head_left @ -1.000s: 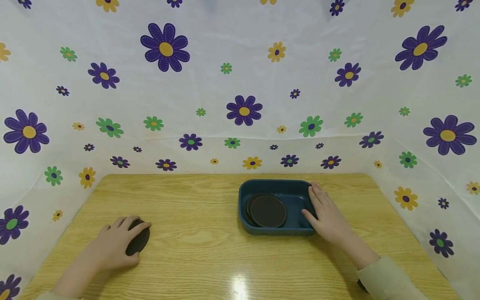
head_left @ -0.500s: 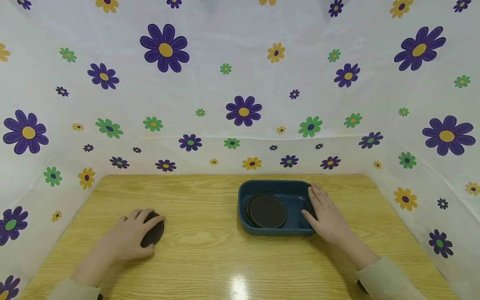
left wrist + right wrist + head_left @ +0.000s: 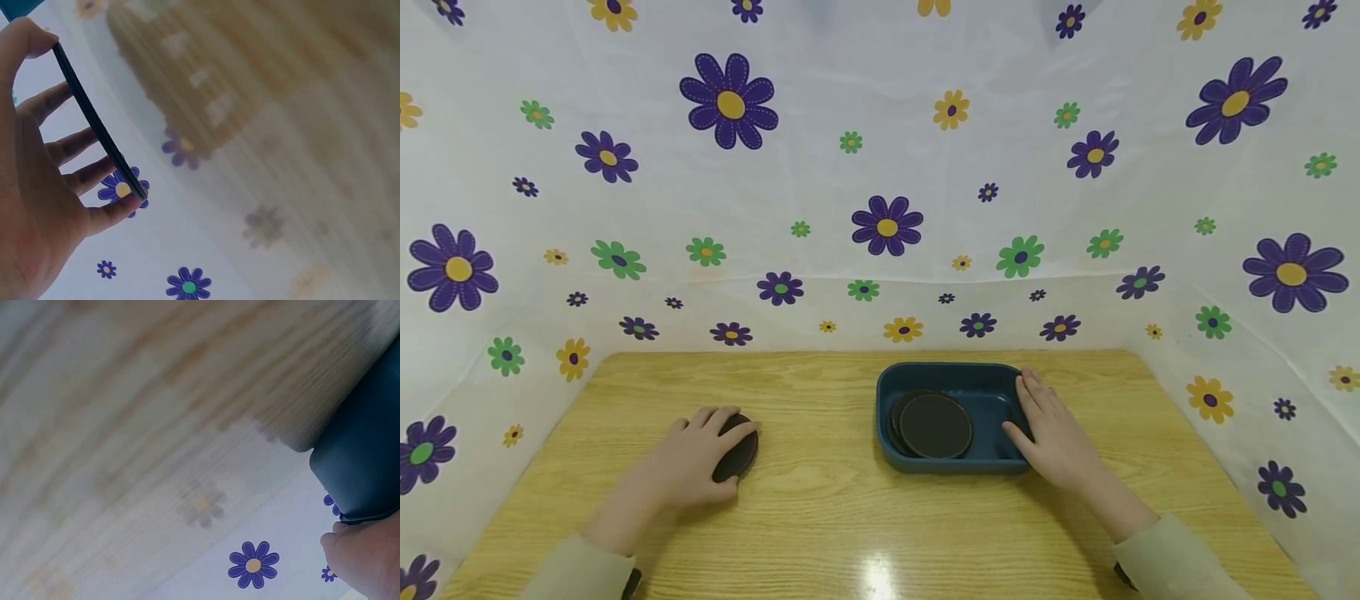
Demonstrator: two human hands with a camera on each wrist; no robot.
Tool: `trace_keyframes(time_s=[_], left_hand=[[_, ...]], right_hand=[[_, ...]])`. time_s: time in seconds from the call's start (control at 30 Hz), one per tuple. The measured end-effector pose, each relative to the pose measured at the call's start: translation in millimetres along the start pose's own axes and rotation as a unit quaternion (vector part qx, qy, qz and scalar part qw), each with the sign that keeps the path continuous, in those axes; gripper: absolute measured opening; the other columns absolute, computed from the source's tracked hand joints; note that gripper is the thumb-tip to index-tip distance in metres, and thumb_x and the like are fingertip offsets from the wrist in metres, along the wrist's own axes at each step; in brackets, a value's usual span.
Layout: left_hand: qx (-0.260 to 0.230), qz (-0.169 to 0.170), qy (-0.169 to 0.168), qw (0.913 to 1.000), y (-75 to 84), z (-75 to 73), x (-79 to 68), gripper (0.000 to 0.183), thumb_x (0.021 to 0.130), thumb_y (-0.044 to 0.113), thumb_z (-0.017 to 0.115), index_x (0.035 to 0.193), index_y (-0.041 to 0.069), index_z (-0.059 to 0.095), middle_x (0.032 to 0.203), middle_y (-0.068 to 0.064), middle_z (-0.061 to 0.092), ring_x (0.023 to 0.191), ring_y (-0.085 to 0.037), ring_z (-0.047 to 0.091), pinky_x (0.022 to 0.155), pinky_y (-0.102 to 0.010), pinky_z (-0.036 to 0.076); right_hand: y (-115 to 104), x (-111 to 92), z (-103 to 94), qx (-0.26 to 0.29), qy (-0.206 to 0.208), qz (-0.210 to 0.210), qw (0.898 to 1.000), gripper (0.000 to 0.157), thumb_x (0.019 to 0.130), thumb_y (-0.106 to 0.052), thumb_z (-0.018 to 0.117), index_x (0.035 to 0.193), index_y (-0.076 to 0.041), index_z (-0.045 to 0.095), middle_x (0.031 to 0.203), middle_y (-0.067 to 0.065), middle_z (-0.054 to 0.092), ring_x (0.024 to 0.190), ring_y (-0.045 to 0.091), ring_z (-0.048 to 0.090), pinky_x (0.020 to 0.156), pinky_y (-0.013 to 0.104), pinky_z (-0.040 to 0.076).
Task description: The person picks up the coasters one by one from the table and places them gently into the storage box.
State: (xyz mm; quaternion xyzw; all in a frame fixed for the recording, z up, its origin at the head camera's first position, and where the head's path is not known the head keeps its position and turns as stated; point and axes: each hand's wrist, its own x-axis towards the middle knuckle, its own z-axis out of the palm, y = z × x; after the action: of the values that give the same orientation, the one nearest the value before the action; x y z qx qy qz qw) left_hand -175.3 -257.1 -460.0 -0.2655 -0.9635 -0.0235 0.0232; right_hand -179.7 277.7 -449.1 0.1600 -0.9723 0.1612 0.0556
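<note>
My left hand (image 3: 688, 467) holds a round black coaster (image 3: 739, 454) by its edge, left of the middle of the table. In the left wrist view this coaster (image 3: 97, 122) shows edge-on, thin and flat, between the thumb and the spread fingertips. To the right stands a dark blue rectangular bin (image 3: 992, 396) with rounded corners. At least two black coasters (image 3: 936, 427) lie overlapping in its left half. My right hand (image 3: 1056, 442) rests over the bin's right end, fingers fairly straight at the rim and thumb over the inside. The right wrist view catches only part of that hand.
The wooden table (image 3: 820, 533) has a light glare spot near its front. White cloth (image 3: 805, 183) with purple, green and yellow flowers hangs behind it and along both sides.
My left hand has moved right and slightly away from me with its coaster, drawing nearer to the bin. The right hand and the bin have stayed in place.
</note>
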Motion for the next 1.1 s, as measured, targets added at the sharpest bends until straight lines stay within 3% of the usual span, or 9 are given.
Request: trace_keyframes(time_s=[0.7, 1.1], left_hand=[[-0.023, 0.045, 0.009, 0.9987, 28.4, 4.4, 42.9, 0.079, 0.083, 0.041, 0.073, 0.158, 0.025, 0.05, 0.158, -0.021, 0.047, 0.139, -0.046, 0.05, 0.1, -0.073, 0.049], [-0.023, 0.069, 0.015, 0.9972, 48.1, -2.6, 65.7, 0.078, 0.086, 0.041, 0.072, 0.159, 0.024, 0.05, 0.16, -0.021, 0.045, 0.142, -0.048, 0.048, 0.103, -0.071, 0.048]], right_hand=[[1, 0, 1.3, 0.002, 0.002, -0.001, 1.0, 0.077, 0.108, -0.033, 0.059, 0.161, 0.013, 0.029, 0.173, 0.03, 0.021, 0.161, 0.047, 0.022, 0.129, 0.062, 0.024], [1, 0, 1.1, 0.002, 0.003, -0.002, 1.0, 0.077, 0.108, -0.033, 0.059, 0.161, 0.013, 0.029, 0.174, 0.029, 0.02, 0.161, 0.047, 0.022, 0.129, 0.062, 0.023]])
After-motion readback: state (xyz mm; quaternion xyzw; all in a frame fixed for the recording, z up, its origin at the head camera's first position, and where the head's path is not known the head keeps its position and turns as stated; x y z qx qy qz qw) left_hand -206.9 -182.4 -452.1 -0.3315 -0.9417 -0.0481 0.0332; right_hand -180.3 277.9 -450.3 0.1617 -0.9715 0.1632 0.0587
